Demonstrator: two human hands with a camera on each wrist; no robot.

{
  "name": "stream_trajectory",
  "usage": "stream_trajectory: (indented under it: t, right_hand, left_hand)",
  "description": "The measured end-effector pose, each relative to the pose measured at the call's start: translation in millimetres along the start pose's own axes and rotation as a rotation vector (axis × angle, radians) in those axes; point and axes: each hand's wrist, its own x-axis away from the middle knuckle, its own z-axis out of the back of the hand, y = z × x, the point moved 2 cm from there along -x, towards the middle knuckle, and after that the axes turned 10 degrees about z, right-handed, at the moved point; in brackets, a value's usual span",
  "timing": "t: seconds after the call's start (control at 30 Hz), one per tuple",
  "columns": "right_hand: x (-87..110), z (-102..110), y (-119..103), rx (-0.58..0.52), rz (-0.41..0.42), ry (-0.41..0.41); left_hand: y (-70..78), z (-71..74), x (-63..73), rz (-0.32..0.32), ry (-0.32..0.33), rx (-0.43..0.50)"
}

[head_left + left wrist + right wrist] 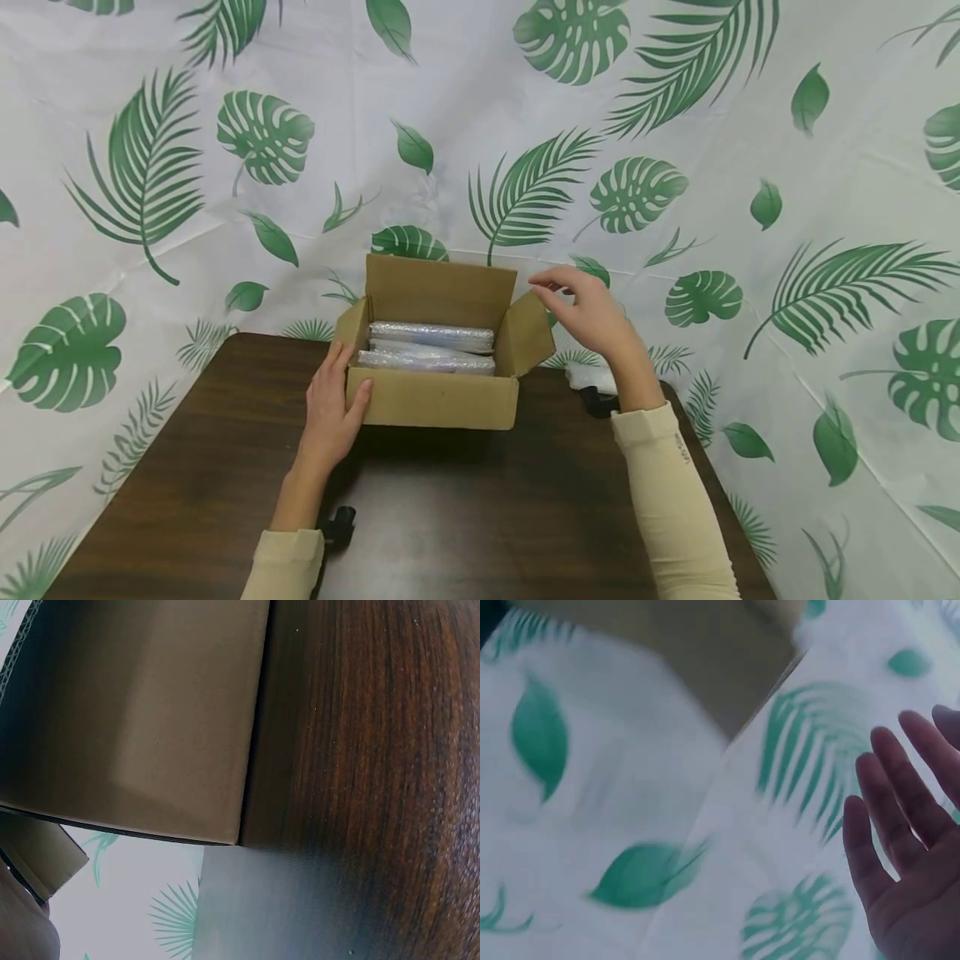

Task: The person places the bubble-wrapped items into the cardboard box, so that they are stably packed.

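An open cardboard box point(431, 403) stands toward the back of the table, flaps raised. Inside lie several flat packages point(431, 336) in clear bubble wrap. My left hand point(328, 412) holds the box's front left corner, thumb against the front wall and fingers along the left side. In the left wrist view the box wall point(172, 720) fills the upper left, with only a bit of the hand point(22, 922) showing. Just beyond the raised right flap point(532, 329) hovers my right hand point(585, 312). Its fingers are extended and hold nothing in the right wrist view.
A dark wooden table point(480, 517) carries the box. Behind the right forearm, a bubble-wrapped item point(588, 377) lies at the back right. A white leaf-patterned sheet point(465, 108) hangs around the table's back and sides. Black wrist cameras point(341, 525) sit on both forearms.
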Motion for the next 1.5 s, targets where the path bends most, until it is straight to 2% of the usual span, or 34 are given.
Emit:
stream_trajectory:
  t: [0.23, 0.4, 0.5, 0.6, 0.77, 0.9, 1.07, 1.27, 1.37, 1.5]
  right_hand:
    - [30.7, 15.0, 57.5, 0.05, -0.122, 0.049]
    - [54.2, 4.6, 102.7, 0.122, -0.209, 0.052]
    - [70.8, -9.6, 130.2, 0.165, -0.261, 0.012]
    - [82.9, -27.9, 156.0, 0.172, -0.319, -0.066]
    - [92.1, -53.6, 191.9, 0.158, -0.362, -0.185]
    - [96.9, -62.6, 208.3, 0.239, -0.377, -0.24]
    - [107.8, -73.7, 223.9, 0.309, -0.451, -0.334]
    - [120.0, -86.2, 250.4, 0.254, -0.548, -0.425]
    - [122.6, -88.9, 253.0, 0.217, -0.586, -0.469]
    - [123.0, -93.5, 244.5, 0.179, -0.574, -0.451]
  left_hand:
    - [-0.7, 0.3, 1.4, 0.008, -0.003, 0.0]
    - [-0.5, 0.7, 0.8, 0.006, -0.001, 0.006]
    - [-0.5, 0.6, 1.2, 0.006, -0.009, 0.006]
    - [-0.7, 1.8, 1.3, 0.011, -0.013, 0.002]
    - [-1.3, 2.2, 1.3, 0.018, -0.013, -0.002]
    - [-1.4, 1.3, 0.6, 0.025, -0.023, -0.009]
    - [-4.2, -0.1, 3.5, 0.041, -0.042, -0.022]
    - [-5.6, -2.1, 8.3, 0.046, -0.049, -0.026]
    - [-4.8, -2.6, 6.6, 0.032, -0.039, -0.023]
    - [-4.2, -1.9, 2.2, 0.025, -0.03, -0.016]
